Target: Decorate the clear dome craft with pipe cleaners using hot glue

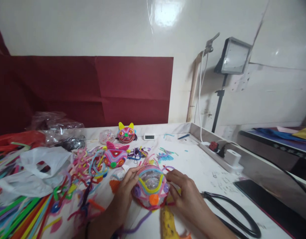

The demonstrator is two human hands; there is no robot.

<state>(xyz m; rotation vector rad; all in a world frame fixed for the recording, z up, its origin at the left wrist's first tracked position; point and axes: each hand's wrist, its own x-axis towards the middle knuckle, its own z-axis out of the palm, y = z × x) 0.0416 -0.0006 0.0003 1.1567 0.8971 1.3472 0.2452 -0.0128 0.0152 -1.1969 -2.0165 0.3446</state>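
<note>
A round craft face made of coloured pipe cleaners, with a yellow band, purple eyes and an orange nose, rests on the white table. My left hand wraps its fingers round the left side of it. My right hand pinches its right edge near a purple eye. Two finished pipe-cleaner faces stand farther back: a pink one and a yellow-eared one. A yellow object lies just below the held face.
Loose pipe cleaners and a white plastic bag cover the left. Black scissors lie right of my right hand. A power strip, a small clock and a dark tablet sit along the right and back.
</note>
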